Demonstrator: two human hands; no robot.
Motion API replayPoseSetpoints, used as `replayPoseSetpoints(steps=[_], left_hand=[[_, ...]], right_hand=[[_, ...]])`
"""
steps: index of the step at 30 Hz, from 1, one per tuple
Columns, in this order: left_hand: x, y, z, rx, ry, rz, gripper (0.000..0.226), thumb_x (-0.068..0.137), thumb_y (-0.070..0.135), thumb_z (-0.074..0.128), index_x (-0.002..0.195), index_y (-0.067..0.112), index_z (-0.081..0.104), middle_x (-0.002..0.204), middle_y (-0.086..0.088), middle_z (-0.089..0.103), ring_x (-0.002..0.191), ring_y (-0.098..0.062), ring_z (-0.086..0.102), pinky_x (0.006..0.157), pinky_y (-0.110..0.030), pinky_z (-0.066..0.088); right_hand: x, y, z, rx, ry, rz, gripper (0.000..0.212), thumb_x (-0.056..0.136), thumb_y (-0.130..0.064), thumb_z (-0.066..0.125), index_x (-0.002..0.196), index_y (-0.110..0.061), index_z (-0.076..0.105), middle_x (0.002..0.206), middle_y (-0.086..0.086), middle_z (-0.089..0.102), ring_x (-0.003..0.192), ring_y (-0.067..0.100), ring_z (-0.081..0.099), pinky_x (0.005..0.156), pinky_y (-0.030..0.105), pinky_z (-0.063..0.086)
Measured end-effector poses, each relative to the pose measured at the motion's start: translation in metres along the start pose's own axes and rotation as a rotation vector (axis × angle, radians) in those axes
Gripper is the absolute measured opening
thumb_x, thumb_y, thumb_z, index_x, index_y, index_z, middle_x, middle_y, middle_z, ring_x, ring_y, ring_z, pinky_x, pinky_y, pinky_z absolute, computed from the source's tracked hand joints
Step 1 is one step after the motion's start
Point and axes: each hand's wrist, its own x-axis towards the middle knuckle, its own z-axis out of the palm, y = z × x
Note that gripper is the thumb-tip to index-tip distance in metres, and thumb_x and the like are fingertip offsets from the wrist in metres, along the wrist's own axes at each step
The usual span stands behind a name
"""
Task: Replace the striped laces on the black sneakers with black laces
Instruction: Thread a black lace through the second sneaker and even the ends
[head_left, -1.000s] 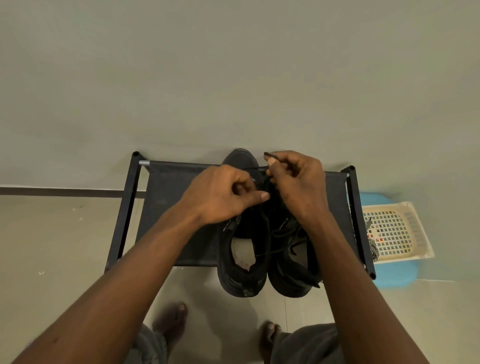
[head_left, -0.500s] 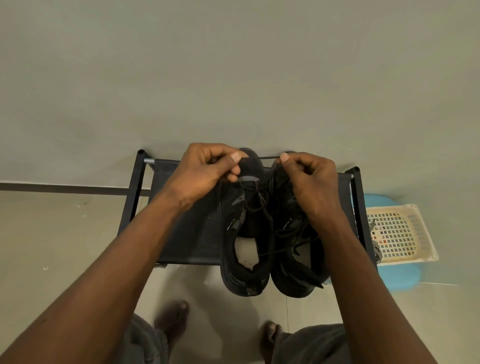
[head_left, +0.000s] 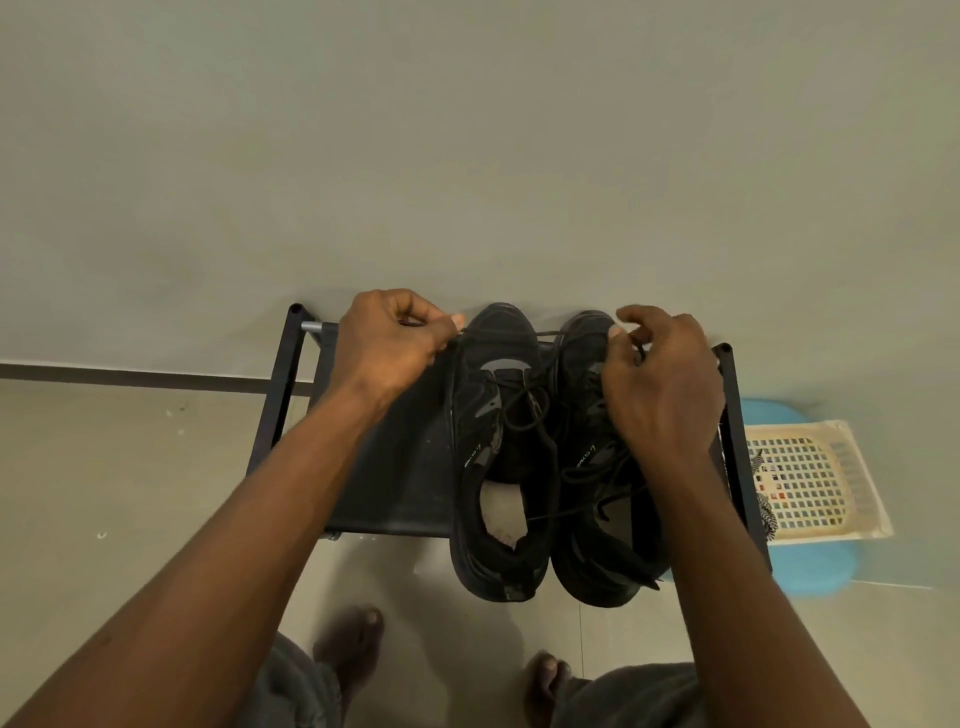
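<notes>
Hands: left hand (head_left: 395, 348) and right hand (head_left: 662, 384) well apart, mid-frame, each pinching a lace (head_left: 524, 400) end.
Why: probably evening and tightening it.
Sneakers (head_left: 498, 441): side by side on rack (head_left: 395, 467), centre.
Basket (head_left: 854, 462): right edge, on stool (head_left: 810, 566); what looks like a striped lace (head_left: 768, 512) hangs at its left rim.

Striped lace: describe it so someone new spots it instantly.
Find the black shoe rack against the wall, holding two black sneakers. Beside its right rail sits a cream mesh basket on something blue. The striped lace lies at the basket's edge nearest the rack: black-and-white patterned, unlike the sneakers' plain black laces.
</notes>
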Motion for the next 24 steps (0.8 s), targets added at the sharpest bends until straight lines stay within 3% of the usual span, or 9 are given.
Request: replayPoseSetpoints(steps=[2, 5, 7, 10, 15, 17, 19, 21, 24], left_hand=[[-0.003, 0.003, 0.006, -0.025, -0.060, 0.026, 0.011, 0.089, 0.024, 0.082, 0.079, 0.023, 0.079, 0.072, 0.003, 0.076, 0.061, -0.007, 0.067, 0.062, -0.025, 0.054], [-0.011, 0.011, 0.015, -0.089, -0.252, 0.043, 0.017, 0.100, 0.008, 0.067, 0.099, 0.020, 0.079, 0.083, 0.000, 0.080, 0.072, -0.008, 0.074, 0.062, -0.020, 0.054], [-0.015, 0.015, 0.018, -0.126, -0.330, 0.062, 0.016, 0.100, 0.003, 0.066, 0.105, 0.013, 0.076, 0.084, -0.004, 0.080, 0.077, -0.014, 0.076, 0.066, -0.022, 0.059], [-0.019, 0.017, 0.019, -0.178, -0.347, 0.097, 0.006, 0.094, 0.004, 0.074, 0.099, 0.003, 0.071, 0.080, -0.010, 0.079, 0.074, -0.022, 0.077, 0.065, -0.027, 0.059], [-0.017, 0.018, 0.014, -0.162, -0.301, 0.100, 0.016, 0.090, 0.020, 0.080, 0.092, 0.004, 0.076, 0.077, -0.010, 0.077, 0.065, -0.016, 0.068, 0.063, -0.027, 0.056], [-0.015, 0.014, 0.012, -0.063, -0.274, 0.005, 0.026, 0.093, 0.037, 0.077, 0.090, 0.012, 0.075, 0.075, -0.006, 0.076, 0.063, -0.015, 0.069, 0.063, -0.031, 0.057], [-0.014, 0.008, 0.008, 0.197, -0.268, -0.071, 0.043, 0.090, 0.056, 0.073, 0.088, 0.013, 0.073, 0.071, -0.002, 0.076, 0.063, -0.016, 0.074, 0.067, -0.034, 0.061], [-0.018, 0.006, 0.007, 0.429, -0.363, -0.137, 0.057, 0.086, 0.068, 0.069, 0.084, 0.011, 0.074, 0.066, -0.002, 0.076, 0.063, -0.017, 0.076, 0.071, -0.036, 0.065], [-0.026, 0.012, 0.012, 0.586, -0.503, -0.199, 0.064, 0.083, 0.075, 0.065, 0.082, 0.012, 0.074, 0.061, -0.003, 0.074, 0.060, -0.017, 0.075, 0.074, -0.035, 0.065]], right_hand=[[-0.006, -0.009, 0.005, 0.003, -0.059, -0.136, 0.047, 0.099, -0.032, 0.061, 0.145, -0.027, 0.052, 0.137, -0.001, 0.052, 0.095, 0.010, 0.053, 0.080, 0.029, 0.043], [-0.013, -0.017, 0.019, 0.139, -0.195, -0.374, 0.059, 0.096, -0.023, 0.065, 0.151, -0.028, 0.046, 0.146, -0.003, 0.051, 0.110, 0.008, 0.055, 0.093, 0.030, 0.049], [-0.016, -0.019, 0.024, 0.227, -0.279, -0.426, 0.058, 0.095, -0.017, 0.066, 0.149, -0.029, 0.050, 0.139, -0.003, 0.060, 0.103, 0.002, 0.058, 0.095, 0.025, 0.050], [-0.019, -0.022, 0.027, 0.314, -0.364, -0.414, 0.050, 0.096, -0.010, 0.064, 0.142, -0.029, 0.060, 0.105, -0.013, 0.069, 0.077, -0.012, 0.057, 0.076, 0.005, 0.043], [-0.016, -0.020, 0.028, 0.436, -0.295, -0.316, 0.028, 0.094, -0.014, 0.072, 0.119, -0.025, 0.077, 0.103, -0.010, 0.077, 0.089, 0.000, 0.070, 0.081, 0.019, 0.057], [-0.015, -0.018, 0.028, 0.404, -0.264, -0.261, 0.018, 0.094, -0.018, 0.072, 0.109, -0.023, 0.080, 0.095, -0.012, 0.076, 0.085, 0.000, 0.069, 0.079, 0.021, 0.057], [-0.014, -0.016, 0.029, 0.385, -0.278, -0.190, 0.010, 0.093, -0.021, 0.074, 0.099, -0.022, 0.082, 0.087, -0.013, 0.076, 0.080, 0.001, 0.070, 0.076, 0.024, 0.059], [-0.015, -0.015, 0.029, 0.366, -0.332, -0.140, 0.006, 0.092, -0.024, 0.075, 0.092, -0.024, 0.081, 0.081, -0.015, 0.075, 0.077, -0.001, 0.070, 0.073, 0.021, 0.058], [-0.018, -0.015, 0.031, 0.270, -0.414, -0.145, 0.006, 0.092, -0.026, 0.074, 0.090, -0.027, 0.080, 0.084, -0.017, 0.072, 0.077, -0.002, 0.067, 0.068, 0.010, 0.049]])
